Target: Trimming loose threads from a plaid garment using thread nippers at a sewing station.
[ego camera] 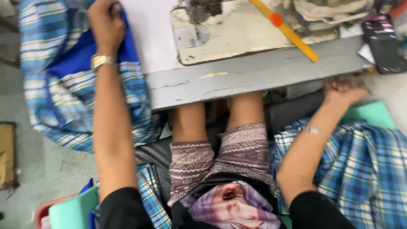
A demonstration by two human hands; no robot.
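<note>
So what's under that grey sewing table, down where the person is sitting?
Under the grey table the person's bare knees show, above patterned shorts. The right hand reaches beneath its edge beside blue checked cloth. Anything deeper is hidden by the tabletop.

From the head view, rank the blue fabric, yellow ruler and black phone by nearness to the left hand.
1. Blue fabric: under the left hand itself, which grips it at the table's left edge.
2. Yellow ruler: mid-table, lying diagonally on the sewing machine bed.
3. Black phone: far right edge.

The left hand [106, 25] is gripping blue fabric [76, 59] at ten o'clock; the right hand [343, 91] is reaching under the table [254, 76] at three o'clock, beside plaid cloth [364, 165].
</note>
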